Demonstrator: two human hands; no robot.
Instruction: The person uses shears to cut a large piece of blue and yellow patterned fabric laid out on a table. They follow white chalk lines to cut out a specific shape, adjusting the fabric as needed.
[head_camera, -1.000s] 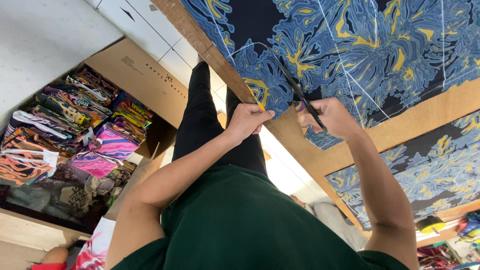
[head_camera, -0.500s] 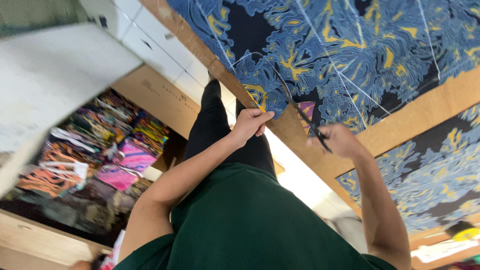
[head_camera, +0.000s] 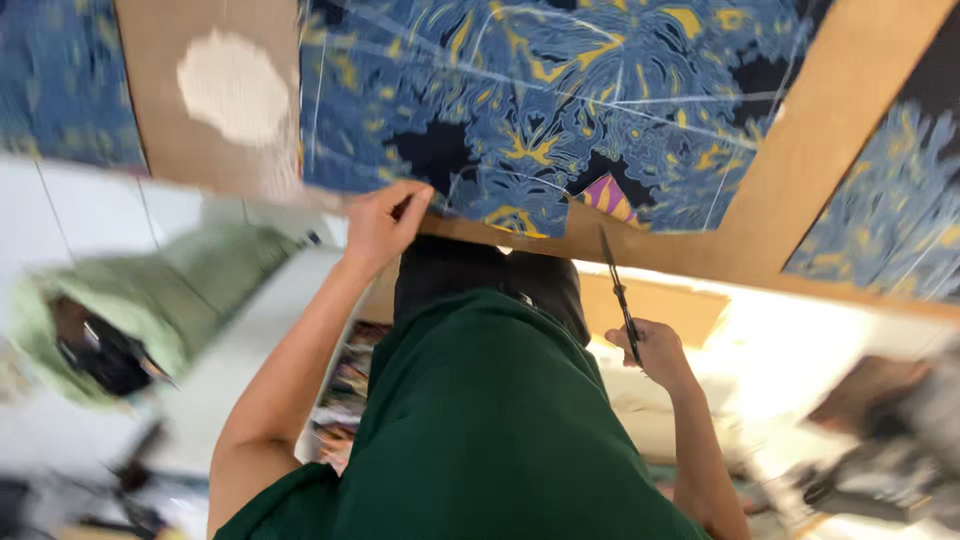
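Observation:
A blue, yellow and black swirl-patterned fabric (head_camera: 560, 110) with white chalk lines lies on a brown board table (head_camera: 830, 130). My left hand (head_camera: 385, 225) pinches the fabric's near edge at its left corner. My right hand (head_camera: 655, 350) holds black scissors (head_camera: 618, 285) below the table edge, with the blades pointing up at the fabric and apart from it. A cut notch in the near edge shows a purple and pink piece (head_camera: 610, 195). My green shirt and dark trousers fill the lower middle.
More blue patterned fabric lies at the right (head_camera: 900, 220) and top left (head_camera: 50, 80). A pale patch (head_camera: 235, 85) marks the brown board. A blurred green object (head_camera: 130, 300) is at the left, and colourful folded cloths (head_camera: 345, 385) sit under the table.
The view has swung round. My right hand has drawn the scissors back off the fabric toward my body. My left hand has shifted left along the fabric's edge.

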